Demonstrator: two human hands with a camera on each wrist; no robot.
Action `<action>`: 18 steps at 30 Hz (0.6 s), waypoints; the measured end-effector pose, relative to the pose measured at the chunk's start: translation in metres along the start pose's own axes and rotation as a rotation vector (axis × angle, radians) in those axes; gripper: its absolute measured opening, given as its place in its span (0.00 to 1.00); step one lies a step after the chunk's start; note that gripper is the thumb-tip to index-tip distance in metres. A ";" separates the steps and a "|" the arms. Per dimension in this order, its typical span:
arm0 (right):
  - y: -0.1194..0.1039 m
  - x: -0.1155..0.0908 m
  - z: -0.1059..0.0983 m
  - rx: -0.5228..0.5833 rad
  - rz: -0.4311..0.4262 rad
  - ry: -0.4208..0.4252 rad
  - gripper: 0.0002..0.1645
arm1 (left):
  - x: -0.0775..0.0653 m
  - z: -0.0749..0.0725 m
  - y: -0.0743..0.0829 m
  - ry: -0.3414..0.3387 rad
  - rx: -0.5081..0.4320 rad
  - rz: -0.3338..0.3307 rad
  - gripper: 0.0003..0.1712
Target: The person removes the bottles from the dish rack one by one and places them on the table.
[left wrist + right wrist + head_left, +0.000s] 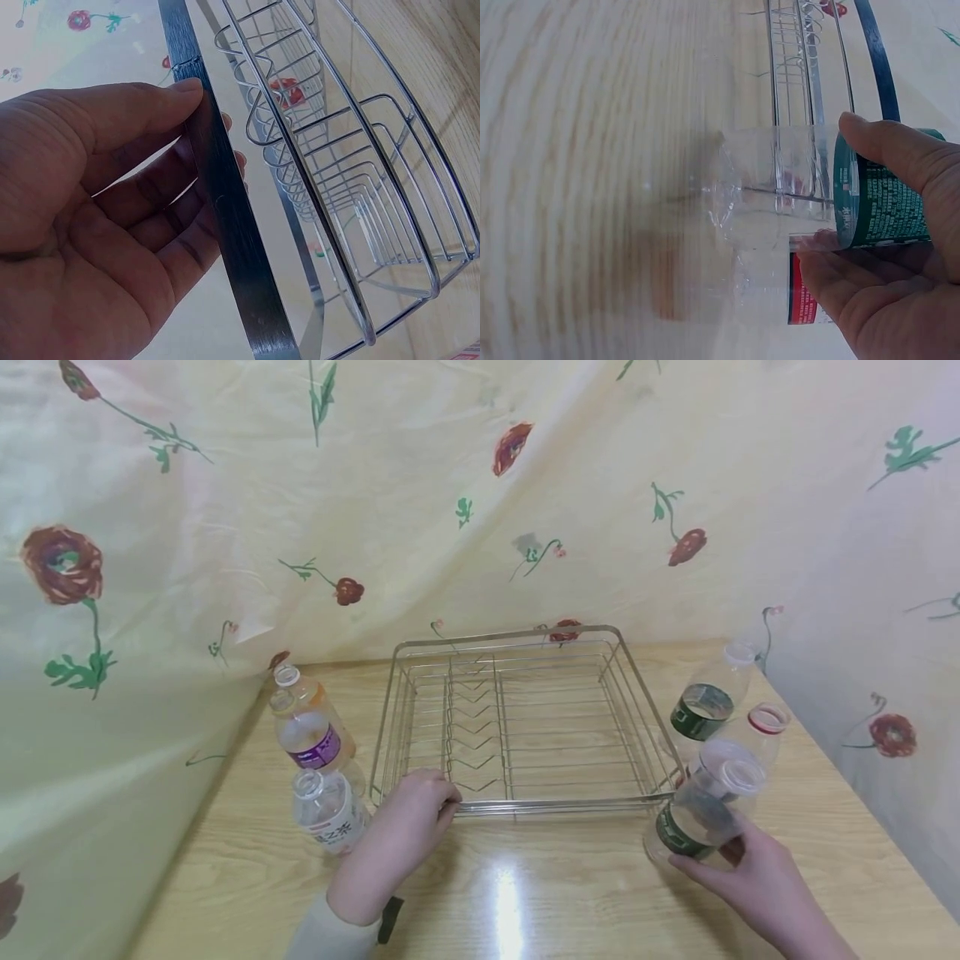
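A metal wire dish rack (517,808) sits on the wooden table, with a row of zigzag dividers toward its left side. My left hand (408,818) grips the front rim at the left part; in the left wrist view the thumb presses the flat metal band (232,217) and the fingers curl behind it. Just off the rack's front right corner, my right hand (757,877) holds a clear plastic bottle (678,833) around its green label (889,199). The bottle has no cap. Whether its base touches the table I cannot tell.
Left of the rack stand uncapped bottles: one with a purple label (317,750), an orange-tinted one (309,689), a white-labelled one (337,827). At right are another green-labelled bottle (701,714) and a red-ringed one (768,720). Floral cloth (420,527) hangs behind and beside the table.
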State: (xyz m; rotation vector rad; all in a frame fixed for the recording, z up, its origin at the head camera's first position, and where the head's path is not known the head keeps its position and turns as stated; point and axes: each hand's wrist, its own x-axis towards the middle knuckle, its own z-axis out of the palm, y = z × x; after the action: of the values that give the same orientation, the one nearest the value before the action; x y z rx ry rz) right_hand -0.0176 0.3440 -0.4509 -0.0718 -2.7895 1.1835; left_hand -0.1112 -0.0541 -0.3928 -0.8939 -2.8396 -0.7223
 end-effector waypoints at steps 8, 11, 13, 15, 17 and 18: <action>-0.007 -0.002 -0.012 -0.005 0.085 -0.056 0.58 | 0.001 0.000 0.001 -0.001 0.003 0.000 0.05; -0.010 -0.005 -0.018 -0.022 0.104 -0.041 0.61 | 0.001 0.001 0.000 0.012 0.009 0.012 0.05; -0.013 -0.008 -0.020 -0.035 0.096 -0.006 0.61 | 0.000 0.002 0.000 0.021 0.014 0.022 0.06; -0.016 -0.010 -0.023 -0.040 0.084 0.037 0.60 | 0.000 0.002 0.000 0.027 0.017 0.027 0.06; -0.019 -0.013 -0.024 -0.044 0.074 0.077 0.58 | 0.000 0.002 0.000 0.026 0.018 0.025 0.06; -0.021 -0.014 -0.024 -0.046 0.070 0.096 0.58 | 0.000 0.002 0.000 0.024 0.018 0.023 0.06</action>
State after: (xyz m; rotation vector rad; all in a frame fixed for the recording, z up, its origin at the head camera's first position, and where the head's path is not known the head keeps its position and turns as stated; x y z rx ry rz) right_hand -0.0004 0.3458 -0.4204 -0.2255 -2.7514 1.0993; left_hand -0.1108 -0.0533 -0.3944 -0.9081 -2.8056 -0.6981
